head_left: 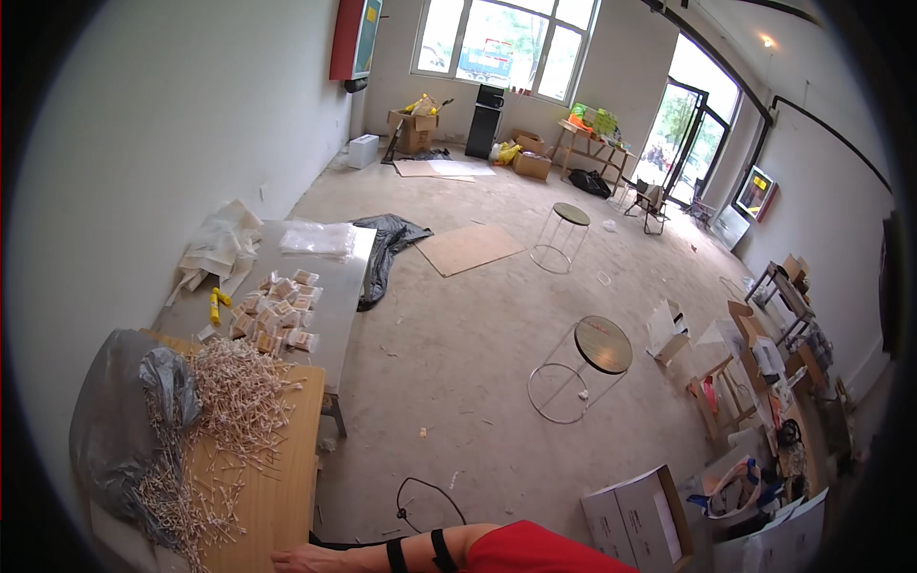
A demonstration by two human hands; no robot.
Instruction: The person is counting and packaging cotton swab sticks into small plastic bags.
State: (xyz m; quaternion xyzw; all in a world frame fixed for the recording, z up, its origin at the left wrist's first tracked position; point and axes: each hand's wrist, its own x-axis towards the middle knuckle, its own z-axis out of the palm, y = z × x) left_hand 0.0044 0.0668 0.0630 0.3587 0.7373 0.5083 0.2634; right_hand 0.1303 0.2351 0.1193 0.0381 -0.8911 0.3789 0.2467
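Observation:
My right arm, in a red sleeve and with black straps round the forearm, reaches leftward along the bottom of the head view. My right hand (294, 559) is at the near right edge of the wooden tabletop (272, 487); its fingers are mostly cut off by the picture's lower edge. My left hand is out of view. A large loose heap of cotton swabs (244, 396) covers the tabletop beyond my hand. More swabs (186, 511) spill from a grey plastic bag (119, 420) on the left. Several small packed bags of swabs (277, 313) lie past the heap.
Two yellow tubes (215, 306) and a stack of clear plastic bags (317, 239) lie on the grey table (330, 296). Two round stools (604, 346) stand on the floor. Cardboard boxes (638, 520) crowd the right side. A black cable loop (430, 487) lies near the table.

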